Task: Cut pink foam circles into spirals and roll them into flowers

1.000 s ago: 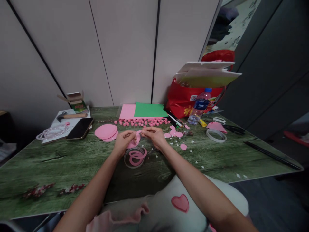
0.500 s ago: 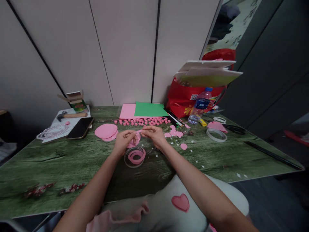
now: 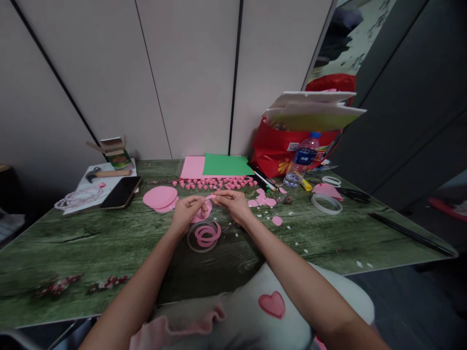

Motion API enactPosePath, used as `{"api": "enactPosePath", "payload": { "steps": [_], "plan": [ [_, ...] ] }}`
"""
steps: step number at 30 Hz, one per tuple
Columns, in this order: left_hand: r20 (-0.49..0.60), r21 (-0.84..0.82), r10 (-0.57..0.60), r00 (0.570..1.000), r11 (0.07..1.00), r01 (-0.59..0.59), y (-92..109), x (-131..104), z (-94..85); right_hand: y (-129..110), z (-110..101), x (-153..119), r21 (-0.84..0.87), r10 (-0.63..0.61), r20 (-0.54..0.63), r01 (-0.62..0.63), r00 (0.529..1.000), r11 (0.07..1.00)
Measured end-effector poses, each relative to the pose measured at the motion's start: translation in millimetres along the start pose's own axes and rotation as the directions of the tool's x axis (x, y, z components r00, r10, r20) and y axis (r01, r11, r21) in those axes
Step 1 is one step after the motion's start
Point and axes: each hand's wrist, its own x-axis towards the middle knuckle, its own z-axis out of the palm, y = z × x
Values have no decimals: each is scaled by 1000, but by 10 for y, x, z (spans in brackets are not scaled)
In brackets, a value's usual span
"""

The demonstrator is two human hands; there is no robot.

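My left hand and my right hand are close together above the table, fingertips pinched. Between them runs a narrow pink paper strip, gripped at both ends. Below the left fingers more pink paper hangs down. It seems to continue into a loose pink paper spiral, though the join cannot be made out clearly. The spiral's coils lie over a clear round ring on the table. Left of my left hand lies a stack of pink paper circles. Small rolled pink paper roses sit in rows beyond my hands.
Pink petal-shaped scraps and tiny white bits lie to the right. Further right are a tape roll, a water bottle and a red bag. A phone and a hammer are at left; a green sheet lies at the back.
The paper spiral's coils have shifted slightly and spread apart a little. My hands stay nearly in place, with the strip between the fingertips moving slightly.
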Motion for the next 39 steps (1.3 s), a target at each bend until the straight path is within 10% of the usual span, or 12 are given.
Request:
{"api": "enactPosePath", "payload": {
  "steps": [39],
  "plan": [
    [5, 31, -17, 1000, 999, 17, 13, -26, 44, -36, -18, -1, -18, 13, 25, -13, 1000, 1000]
  ]
}}
